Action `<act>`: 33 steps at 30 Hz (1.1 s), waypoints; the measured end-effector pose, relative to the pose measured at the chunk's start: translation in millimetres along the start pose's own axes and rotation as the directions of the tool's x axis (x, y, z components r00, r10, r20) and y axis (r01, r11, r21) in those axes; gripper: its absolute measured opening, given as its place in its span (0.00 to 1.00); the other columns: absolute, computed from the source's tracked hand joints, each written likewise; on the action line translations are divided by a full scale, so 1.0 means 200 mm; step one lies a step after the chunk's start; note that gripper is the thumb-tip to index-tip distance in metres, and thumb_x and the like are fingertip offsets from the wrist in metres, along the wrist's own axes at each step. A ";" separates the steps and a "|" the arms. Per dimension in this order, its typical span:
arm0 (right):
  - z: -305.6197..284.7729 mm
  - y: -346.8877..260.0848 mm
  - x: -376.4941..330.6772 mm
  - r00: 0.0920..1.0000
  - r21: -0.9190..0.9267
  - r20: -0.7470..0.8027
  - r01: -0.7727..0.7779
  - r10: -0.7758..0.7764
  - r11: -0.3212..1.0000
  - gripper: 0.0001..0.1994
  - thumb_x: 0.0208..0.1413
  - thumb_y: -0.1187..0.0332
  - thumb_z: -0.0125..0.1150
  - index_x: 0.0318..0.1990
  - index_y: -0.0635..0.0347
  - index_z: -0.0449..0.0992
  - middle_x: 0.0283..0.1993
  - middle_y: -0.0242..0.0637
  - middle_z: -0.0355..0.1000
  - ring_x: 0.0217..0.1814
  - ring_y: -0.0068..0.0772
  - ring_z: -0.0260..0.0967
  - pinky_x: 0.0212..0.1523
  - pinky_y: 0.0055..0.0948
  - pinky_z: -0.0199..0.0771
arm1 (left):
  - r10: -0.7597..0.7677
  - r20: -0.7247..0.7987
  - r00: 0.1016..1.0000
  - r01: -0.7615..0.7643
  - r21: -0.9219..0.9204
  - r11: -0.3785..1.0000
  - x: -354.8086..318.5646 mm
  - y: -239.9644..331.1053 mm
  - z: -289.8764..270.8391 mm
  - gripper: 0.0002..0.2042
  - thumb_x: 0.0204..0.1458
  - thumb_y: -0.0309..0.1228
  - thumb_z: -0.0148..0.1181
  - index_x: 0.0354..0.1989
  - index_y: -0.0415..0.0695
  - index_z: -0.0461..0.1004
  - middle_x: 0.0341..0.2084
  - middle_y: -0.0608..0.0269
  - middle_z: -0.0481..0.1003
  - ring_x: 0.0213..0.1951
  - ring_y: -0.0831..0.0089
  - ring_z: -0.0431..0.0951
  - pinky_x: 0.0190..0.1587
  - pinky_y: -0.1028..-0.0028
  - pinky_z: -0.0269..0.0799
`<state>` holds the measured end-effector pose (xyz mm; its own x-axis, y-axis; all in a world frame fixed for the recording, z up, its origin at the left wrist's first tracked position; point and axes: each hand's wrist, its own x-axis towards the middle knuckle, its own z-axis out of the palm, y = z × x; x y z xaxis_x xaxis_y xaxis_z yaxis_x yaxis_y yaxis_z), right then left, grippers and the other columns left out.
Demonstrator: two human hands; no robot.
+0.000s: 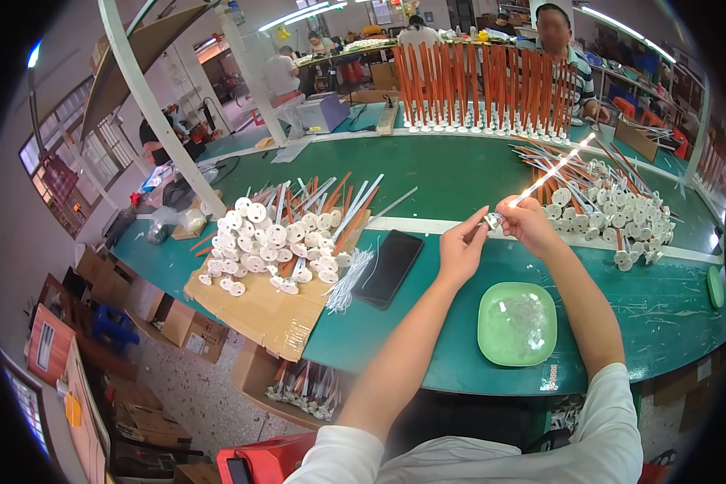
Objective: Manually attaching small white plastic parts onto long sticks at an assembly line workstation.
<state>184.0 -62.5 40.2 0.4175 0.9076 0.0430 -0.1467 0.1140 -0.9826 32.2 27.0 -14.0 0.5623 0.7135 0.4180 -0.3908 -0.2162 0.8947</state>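
Observation:
In front of me, above the green table, my right hand [527, 224] pinches a thin, brightly glowing stick [552, 171] near its lower end. The stick slants up and away to the right. My left hand [462, 248] is closed at that same lower end, its fingertips on a small pale piece [493, 219] whose kind I cannot make out. Just below the hands, a light green square dish [495, 348] holds small clear bits. To the right lies a heap of white round-based sticks [605, 206] with red-brown and white stems.
Another heap of white round-based pieces [254, 234] lies on cardboard [298, 323] at left. Beside it are white wires [349, 282] and a black phone [389, 270]. Red-brown sticks [476, 89] stand in rows at the back, with a person [577, 68] behind them.

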 end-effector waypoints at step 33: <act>0.15 0.04 0.01 0.943 -0.302 -0.066 0.294 -0.327 0.907 0.06 0.64 0.71 0.62 0.44 0.64 0.77 0.32 0.32 0.75 0.30 0.19 0.71 0.31 0.22 0.72 | -0.276 0.047 0.960 0.246 -0.613 0.751 0.05 0.05 -0.02 0.16 0.66 0.33 0.56 0.58 0.39 0.75 0.46 0.61 0.80 0.46 0.74 0.80 0.49 0.74 0.75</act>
<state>156.1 -47.0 37.2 0.5007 0.7917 0.3501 0.2604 0.2479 -0.9331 30.8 33.4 -1.1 0.6821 0.7130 0.1622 -0.6019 0.4216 0.6782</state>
